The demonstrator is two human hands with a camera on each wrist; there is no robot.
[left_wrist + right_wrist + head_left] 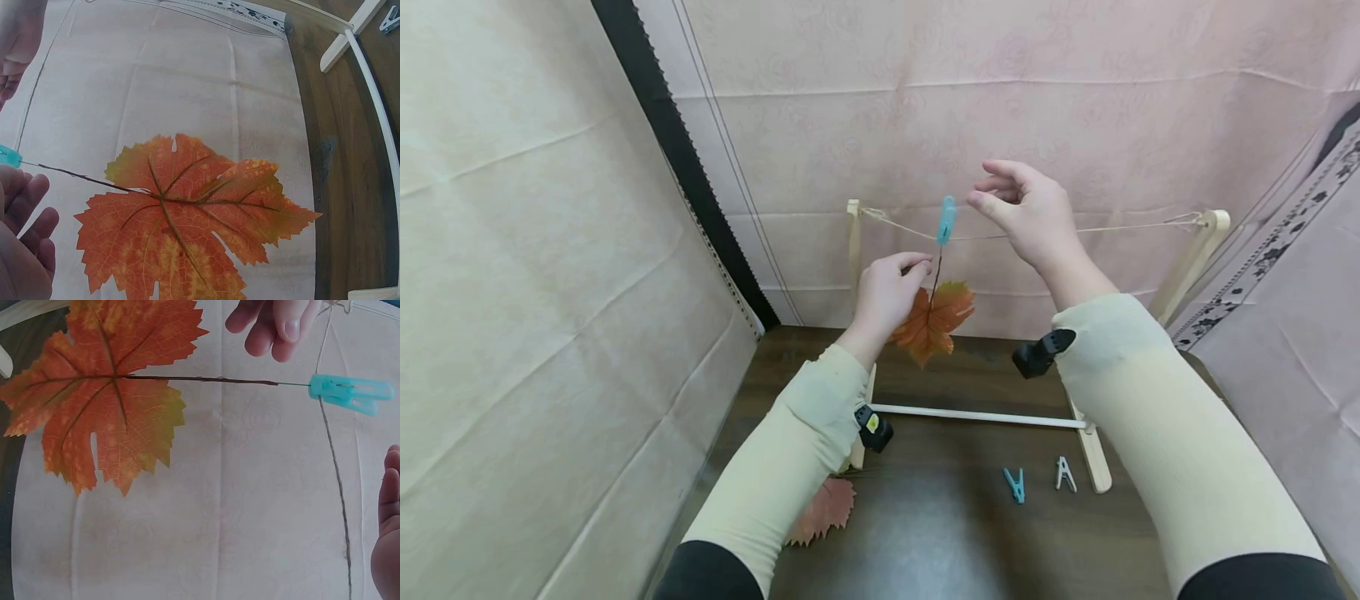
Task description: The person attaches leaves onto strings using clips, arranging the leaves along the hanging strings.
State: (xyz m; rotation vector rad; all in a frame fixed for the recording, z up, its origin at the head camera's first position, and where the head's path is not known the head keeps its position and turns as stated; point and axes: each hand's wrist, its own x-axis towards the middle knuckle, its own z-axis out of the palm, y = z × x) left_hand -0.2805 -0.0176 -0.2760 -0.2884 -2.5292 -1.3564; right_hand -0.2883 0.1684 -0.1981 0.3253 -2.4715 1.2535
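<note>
An orange leaf (931, 323) with yellow-green edges hangs by its dark stem from a blue clothespin (947, 220). The clothespin is clipped on a thin string (337, 481), which it pulls into a slight dip. To the right of the clothespin, apart from it, my right hand (1030, 208) is raised with loosely bent fingers and nothing in them. My left hand (891, 287) is just left of the stem; the right wrist view shows its fingers (265, 331) clear of stem and clothespin. Both hands hold nothing.
Wooden posts (1187, 267) carry the string, with a white rod (977, 414) low between them. On the dark table lie another blue clothespin (1015, 486), a white clothespin (1065, 474) and a reddish leaf (827, 510), partly behind my left sleeve. Pale cloth (550, 292) surrounds the table.
</note>
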